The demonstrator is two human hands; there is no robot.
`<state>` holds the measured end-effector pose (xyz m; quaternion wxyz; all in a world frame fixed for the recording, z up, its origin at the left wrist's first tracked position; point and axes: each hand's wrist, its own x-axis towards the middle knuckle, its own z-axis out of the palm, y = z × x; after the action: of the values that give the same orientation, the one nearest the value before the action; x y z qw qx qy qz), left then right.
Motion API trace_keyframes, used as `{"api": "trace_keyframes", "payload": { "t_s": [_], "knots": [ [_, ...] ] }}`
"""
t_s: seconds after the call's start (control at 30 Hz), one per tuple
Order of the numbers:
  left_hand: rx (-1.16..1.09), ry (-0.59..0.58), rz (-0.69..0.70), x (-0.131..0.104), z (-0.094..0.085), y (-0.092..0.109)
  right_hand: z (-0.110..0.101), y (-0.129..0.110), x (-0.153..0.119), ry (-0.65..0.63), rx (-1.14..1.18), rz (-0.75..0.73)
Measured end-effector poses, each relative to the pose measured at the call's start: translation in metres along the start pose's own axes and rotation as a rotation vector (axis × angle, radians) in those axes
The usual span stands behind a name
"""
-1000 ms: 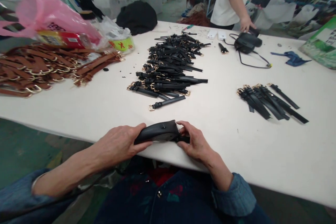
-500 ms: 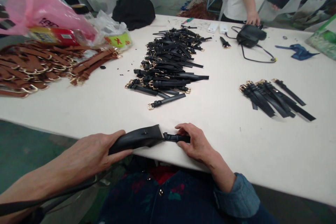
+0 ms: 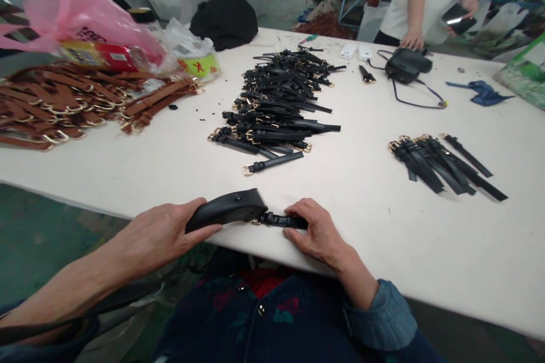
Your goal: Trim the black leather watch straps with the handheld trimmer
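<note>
My left hand (image 3: pixel 176 224) is wrapped round a black hand-held clipper (image 3: pixel 230 207), a curved body with a small switch and a wide front end pointing right. That front end lies over the buckle end of a short black buckle strap (image 3: pixel 276 219), near the table's front edge. A bit of gold buckle shows below the clipper. My right hand (image 3: pixel 317 232) pinches the strap between thumb and fingers, hiding its far end. Beyond my hands lies a large pile of similar black straps (image 3: pixel 281 96). A smaller group of straps (image 3: pixel 438 161) is on the right.
Brown buckled straps (image 3: pixel 55 96), a pink bag (image 3: pixel 85 17) and a black cap (image 3: pixel 224 20) sit at left. Across the table, a co-worker's hand (image 3: pixel 412 38) touches a black corded object (image 3: pixel 404 63). A blue cloth (image 3: pixel 483 92) lies on the white table (image 3: pixel 361 181).
The clipper has shifted right and slightly up, from the strap's end to over it. A little gold buckle now shows below it. My right hand keeps its pinch; the view has moved slightly.
</note>
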<state>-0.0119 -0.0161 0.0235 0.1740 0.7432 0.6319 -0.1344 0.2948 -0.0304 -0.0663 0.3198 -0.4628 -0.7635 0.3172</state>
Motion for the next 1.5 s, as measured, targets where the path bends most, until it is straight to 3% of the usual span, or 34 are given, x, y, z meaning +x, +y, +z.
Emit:
{"api": "trace_keyframes", "payload": {
  "t_s": [0.2,0.47,0.63,0.83,0.93,1.13,1.33,1.5],
  "knots": [
    [0.041,-0.048,0.000,-0.019,0.000,0.002,0.003,0.000,0.000,0.016,-0.033,0.013],
    [0.103,-0.013,0.042,0.003,-0.001,0.032,0.005,0.001,0.000,0.035,-0.048,0.015],
    [0.158,0.040,0.020,-0.005,-0.009,0.037,0.003,0.000,0.001,0.030,-0.024,0.008],
    [0.094,-0.131,0.109,-0.024,-0.025,0.047,0.001,0.000,0.002,0.032,0.049,-0.017],
    [0.114,-0.147,0.134,-0.022,-0.026,0.051,-0.001,0.000,0.001,0.019,0.057,-0.029],
    [0.195,-0.103,0.216,-0.005,-0.021,0.053,-0.002,0.003,0.000,0.006,0.071,-0.022],
    [0.194,0.000,0.174,0.006,-0.010,0.052,-0.003,0.005,0.002,-0.002,0.054,-0.008],
    [0.140,0.022,0.151,0.010,-0.008,0.043,-0.002,0.002,0.002,0.016,0.051,0.008]
  ]
}}
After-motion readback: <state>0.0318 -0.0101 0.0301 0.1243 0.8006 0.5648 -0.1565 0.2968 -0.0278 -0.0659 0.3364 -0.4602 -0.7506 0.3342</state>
